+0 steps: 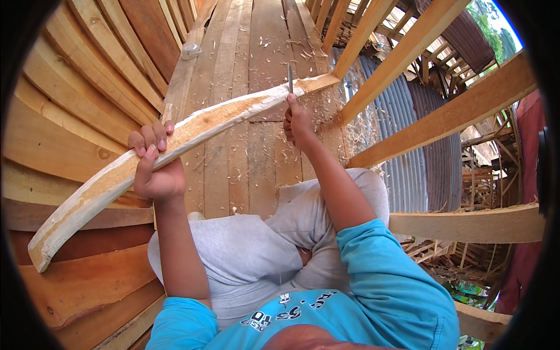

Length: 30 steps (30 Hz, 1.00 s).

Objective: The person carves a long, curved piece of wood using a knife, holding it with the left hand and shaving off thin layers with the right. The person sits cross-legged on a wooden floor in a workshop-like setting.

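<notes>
A long pale piece of wood (216, 119), its bark stripped and its faces roughly shaved, slants from the lower left up to the right in front of me. My left hand (156, 160) wraps round it left of the middle, fingers over the far edge and thumb on the near side. In my right hand (298, 121) is a knife (290, 77), its narrow blade pointing up and away. The blade crosses the wood close to its far right end, where the surface is freshly cut. My fist hides the knife's handle.
Wood shavings are scattered over the plank floor (233, 169). A small clear container (191, 51) stands by the board wall (70, 134) at the left. Wooden rails (449, 129) line the right side, with corrugated metal sheets (402, 140) beyond and below them. My legs are folded beneath my arms.
</notes>
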Tool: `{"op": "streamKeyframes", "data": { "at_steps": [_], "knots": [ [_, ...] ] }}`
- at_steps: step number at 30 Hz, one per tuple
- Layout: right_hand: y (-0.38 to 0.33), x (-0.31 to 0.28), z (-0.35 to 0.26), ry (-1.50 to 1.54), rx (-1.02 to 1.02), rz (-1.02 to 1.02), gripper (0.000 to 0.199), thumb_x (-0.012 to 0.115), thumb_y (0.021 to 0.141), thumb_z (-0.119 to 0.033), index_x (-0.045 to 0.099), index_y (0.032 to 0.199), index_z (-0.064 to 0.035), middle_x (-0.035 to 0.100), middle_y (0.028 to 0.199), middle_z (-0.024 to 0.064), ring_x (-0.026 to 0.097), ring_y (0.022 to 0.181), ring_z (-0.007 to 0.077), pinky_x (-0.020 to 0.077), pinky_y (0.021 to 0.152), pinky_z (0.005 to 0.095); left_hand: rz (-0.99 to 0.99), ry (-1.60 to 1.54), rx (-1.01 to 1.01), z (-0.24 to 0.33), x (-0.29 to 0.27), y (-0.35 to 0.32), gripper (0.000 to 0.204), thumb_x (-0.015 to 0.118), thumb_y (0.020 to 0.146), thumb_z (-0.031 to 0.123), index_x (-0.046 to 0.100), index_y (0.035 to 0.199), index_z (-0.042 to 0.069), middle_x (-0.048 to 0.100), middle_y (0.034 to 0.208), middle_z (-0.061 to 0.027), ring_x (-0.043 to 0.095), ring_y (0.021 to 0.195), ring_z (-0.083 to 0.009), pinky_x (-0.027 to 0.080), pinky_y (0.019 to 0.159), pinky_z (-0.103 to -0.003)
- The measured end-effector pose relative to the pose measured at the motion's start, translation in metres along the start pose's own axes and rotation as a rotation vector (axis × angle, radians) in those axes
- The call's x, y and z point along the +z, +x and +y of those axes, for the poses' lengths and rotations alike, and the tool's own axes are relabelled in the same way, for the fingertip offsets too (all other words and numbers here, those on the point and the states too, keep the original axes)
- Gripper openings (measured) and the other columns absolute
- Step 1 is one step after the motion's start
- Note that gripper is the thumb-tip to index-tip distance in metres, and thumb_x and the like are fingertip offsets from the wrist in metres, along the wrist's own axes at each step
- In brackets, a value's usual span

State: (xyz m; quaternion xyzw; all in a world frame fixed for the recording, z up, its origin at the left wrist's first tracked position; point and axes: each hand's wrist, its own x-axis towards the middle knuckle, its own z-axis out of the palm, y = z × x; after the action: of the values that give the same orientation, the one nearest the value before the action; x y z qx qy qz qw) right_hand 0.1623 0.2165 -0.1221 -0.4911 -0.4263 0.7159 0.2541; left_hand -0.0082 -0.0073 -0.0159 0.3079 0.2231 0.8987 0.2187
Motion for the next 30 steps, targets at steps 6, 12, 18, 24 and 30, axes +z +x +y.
{"op": "streamKeyframes", "data": {
  "at_steps": [6, 12, 18, 24, 30],
  "knots": [
    [-0.003, -0.018, -0.022, 0.266, 0.283, -0.317, 0.058, 0.047, 0.089, -0.066, 0.030, 0.062, -0.0174, 0.020, 0.047, -0.0060, 0.016, 0.037, 0.0076, 0.0112, 0.035, 0.0256, -0.008, 0.005, -0.010, 0.000, 0.002, 0.001, 0.025, 0.055, 0.068, 0.005, 0.035, 0.076, 0.017, 0.033, 0.069, 0.0018, 0.039, 0.073, -0.0136, 0.033, 0.092, -0.037],
    [-0.003, -0.030, -0.043, 0.100, 0.170, -0.116, 0.057, 0.054, 0.086, -0.066, 0.032, 0.064, -0.0174, 0.023, 0.049, -0.0062, 0.017, 0.037, 0.0073, 0.0117, 0.036, 0.0248, -0.005, 0.004, -0.012, 0.000, 0.003, 0.001, 0.024, 0.055, 0.068, 0.005, 0.036, 0.076, 0.017, 0.033, 0.068, 0.0018, 0.039, 0.074, -0.0136, 0.033, 0.093, -0.036],
    [0.035, -0.103, -0.049, -0.436, -0.311, 0.565, 0.045, 0.056, 0.088, -0.047, 0.051, 0.071, -0.0058, 0.049, 0.061, 0.0056, 0.045, 0.050, 0.0193, 0.0335, 0.046, 0.0339, -0.023, 0.007, -0.018, -0.002, 0.004, 0.001, 0.024, 0.056, 0.068, 0.007, 0.035, 0.076, 0.017, 0.033, 0.069, 0.0016, 0.039, 0.075, -0.0138, 0.032, 0.094, -0.036],
    [0.015, -0.118, -0.050, -1.224, -0.124, 0.333, 0.038, 0.046, 0.088, -0.025, 0.069, 0.096, 0.0046, 0.069, 0.097, 0.0215, 0.067, 0.089, 0.0352, 0.0514, 0.079, 0.0407, -0.005, 0.037, -0.014, 0.001, 0.001, -0.001, 0.024, 0.056, 0.069, 0.007, 0.035, 0.076, 0.016, 0.032, 0.070, 0.0015, 0.039, 0.076, -0.0143, 0.032, 0.095, -0.037],
    [0.009, -0.115, -0.023, -1.482, 0.040, -0.014, 0.031, 0.064, 0.081, -0.024, 0.067, 0.092, 0.0051, 0.067, 0.084, 0.0164, 0.065, 0.076, 0.0296, 0.0511, 0.066, 0.0395, -0.008, 0.019, -0.019, 0.001, -0.001, -0.001, 0.023, 0.056, 0.070, 0.006, 0.036, 0.077, 0.017, 0.034, 0.071, 0.0015, 0.039, 0.076, -0.0145, 0.032, 0.095, -0.039]
  ]
}}
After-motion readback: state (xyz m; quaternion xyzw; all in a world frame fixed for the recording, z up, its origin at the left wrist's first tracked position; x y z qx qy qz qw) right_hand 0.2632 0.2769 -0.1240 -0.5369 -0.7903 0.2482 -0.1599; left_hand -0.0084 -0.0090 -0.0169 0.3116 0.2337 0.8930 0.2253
